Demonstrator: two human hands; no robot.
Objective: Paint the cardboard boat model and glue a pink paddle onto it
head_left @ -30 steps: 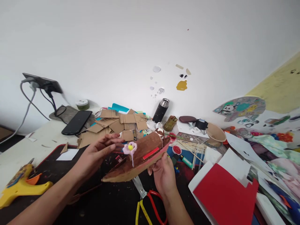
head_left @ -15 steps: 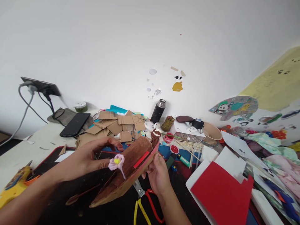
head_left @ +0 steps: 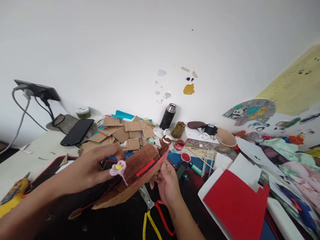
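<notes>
My right hand (head_left: pixel 170 188) grips a brown-painted cardboard boat (head_left: pixel 140 163) by its near side, tilted above the black mat. A red strip (head_left: pixel 145 167) lies along the boat's inside. A pink and white yarn flower (head_left: pixel 118 168) with a yellow centre sits by the near rim, its tail hanging down to it. My left hand (head_left: pixel 92 166) is at the boat's left part, thumb tip at the flower, index finger curved and apart from the thumb. Below the boat are scissors (head_left: pixel 149 203) with red and yellow handles. A brown paddle-shaped piece (head_left: pixel 76 212) lies beside the bow.
Cardboard scraps (head_left: pixel 122 131) pile up behind the boat, near a black flask (head_left: pixel 168 116). Red card (head_left: pixel 237 203) lies at the right. Wooden sticks (head_left: pixel 203 156), a glue tube (head_left: pixel 196 169) and a beige bowl (head_left: pixel 225 138) are at the back right. A phone (head_left: pixel 77 132) lies left.
The boat, with both hands at it, has shifted slightly left and up, its bow rising. The yarn flower appears turned more side-on. The whole view has also moved a little.
</notes>
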